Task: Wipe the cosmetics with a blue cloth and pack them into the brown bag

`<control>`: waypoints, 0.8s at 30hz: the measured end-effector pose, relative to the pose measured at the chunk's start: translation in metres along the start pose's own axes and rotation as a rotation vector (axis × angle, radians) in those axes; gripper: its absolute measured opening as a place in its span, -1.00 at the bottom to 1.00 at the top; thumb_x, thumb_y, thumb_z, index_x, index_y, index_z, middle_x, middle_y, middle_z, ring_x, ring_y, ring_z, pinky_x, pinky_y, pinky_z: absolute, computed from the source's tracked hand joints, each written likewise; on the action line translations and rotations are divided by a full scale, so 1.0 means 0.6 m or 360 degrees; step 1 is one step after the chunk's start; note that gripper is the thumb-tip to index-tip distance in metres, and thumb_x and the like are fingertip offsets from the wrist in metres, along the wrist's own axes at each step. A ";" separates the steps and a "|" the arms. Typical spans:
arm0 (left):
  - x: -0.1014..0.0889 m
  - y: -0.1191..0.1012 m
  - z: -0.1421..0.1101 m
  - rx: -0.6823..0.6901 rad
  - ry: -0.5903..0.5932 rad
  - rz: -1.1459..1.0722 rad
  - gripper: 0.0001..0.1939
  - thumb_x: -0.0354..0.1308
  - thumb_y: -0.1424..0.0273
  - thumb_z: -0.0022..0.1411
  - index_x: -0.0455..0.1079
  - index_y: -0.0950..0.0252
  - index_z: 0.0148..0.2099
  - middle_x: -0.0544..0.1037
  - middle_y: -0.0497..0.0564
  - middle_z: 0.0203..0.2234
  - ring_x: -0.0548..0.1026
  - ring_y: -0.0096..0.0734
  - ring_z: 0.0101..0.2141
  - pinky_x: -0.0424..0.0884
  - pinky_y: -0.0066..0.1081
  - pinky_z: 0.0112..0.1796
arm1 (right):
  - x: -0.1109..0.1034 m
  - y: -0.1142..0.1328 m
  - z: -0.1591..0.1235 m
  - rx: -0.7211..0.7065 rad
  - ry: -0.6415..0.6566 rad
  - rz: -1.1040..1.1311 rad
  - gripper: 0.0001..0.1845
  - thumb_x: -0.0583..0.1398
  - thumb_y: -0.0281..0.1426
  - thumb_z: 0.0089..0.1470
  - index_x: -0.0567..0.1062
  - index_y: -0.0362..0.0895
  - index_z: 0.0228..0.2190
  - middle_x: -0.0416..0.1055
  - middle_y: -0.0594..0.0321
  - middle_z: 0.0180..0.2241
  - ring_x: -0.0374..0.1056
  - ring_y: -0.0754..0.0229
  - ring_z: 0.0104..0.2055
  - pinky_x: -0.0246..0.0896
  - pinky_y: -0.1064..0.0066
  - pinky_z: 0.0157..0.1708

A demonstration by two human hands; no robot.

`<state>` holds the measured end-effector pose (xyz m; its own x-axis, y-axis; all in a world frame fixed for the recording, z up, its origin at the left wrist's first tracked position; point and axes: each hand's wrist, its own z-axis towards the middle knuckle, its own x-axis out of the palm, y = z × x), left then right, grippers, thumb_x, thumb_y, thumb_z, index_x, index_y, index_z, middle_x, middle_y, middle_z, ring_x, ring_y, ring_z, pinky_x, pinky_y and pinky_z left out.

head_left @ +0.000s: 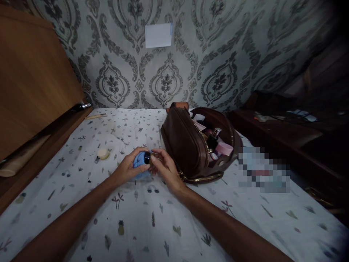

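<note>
My left hand (132,163) is closed round a bunched blue cloth (139,160), with its thumb and fingers about a small container with a glossy black end (147,158). From the other side, my right hand (165,165) pinches the same container, and its fingertips hide most of it. The two hands almost meet just above the patterned white sheet (152,218). Right of them stands an unzipped brown leather bag (182,142), with cosmetics inside, among them a pink round container (224,149) and a black bottle with a silver top (214,136).
On the left lie a small cream-coloured round item (103,153) and a thin wooden-looking stick (96,116). A wooden cabinet (32,80) borders the left side. Dark furniture (278,138) edges the right, near a blurred-out packet (263,170). Behind is a patterned wall (185,69).
</note>
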<state>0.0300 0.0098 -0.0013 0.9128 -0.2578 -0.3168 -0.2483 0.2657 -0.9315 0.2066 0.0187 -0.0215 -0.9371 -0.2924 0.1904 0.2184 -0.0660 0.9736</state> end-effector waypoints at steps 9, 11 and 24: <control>0.000 -0.007 -0.002 0.0107 0.0084 0.0132 -0.55 0.24 0.17 0.25 0.30 0.24 0.09 0.47 0.04 -0.11 0.46 -0.23 -0.12 0.37 -0.36 -0.11 | -0.004 0.003 0.002 0.0110 0.0044 -0.0063 -0.46 0.19 0.11 0.09 0.36 -0.08 -0.16 0.34 0.44 -0.67 0.26 0.26 -0.64 0.14 0.44 -0.61; 0.000 -0.007 -0.002 0.0111 0.0098 0.0144 -0.55 0.24 0.16 0.25 0.31 0.24 0.10 0.49 0.05 -0.10 0.47 -0.22 -0.11 0.38 -0.36 -0.11 | -0.004 0.003 0.002 0.0148 0.0044 -0.0076 -0.45 0.18 0.13 0.09 0.35 -0.07 -0.16 0.32 0.46 -0.70 0.24 0.26 -0.67 0.11 0.45 -0.64; 0.001 -0.003 -0.001 0.0119 0.0077 0.0230 -0.56 0.26 0.12 0.20 0.34 0.27 0.02 0.52 0.02 -0.20 0.49 -0.25 -0.19 0.39 -0.36 -0.15 | -0.004 -0.003 0.007 0.0367 0.0142 0.0130 -0.35 0.11 0.24 0.04 0.33 -0.08 -0.20 0.34 0.45 -0.67 0.17 0.32 -0.78 -0.12 0.53 -0.80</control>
<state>0.0310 0.0088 -0.0001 0.8522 -0.2558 -0.4564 -0.3493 0.3712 -0.8603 0.2071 0.0233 -0.0234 -0.8891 -0.3714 0.2677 0.2149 0.1778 0.9603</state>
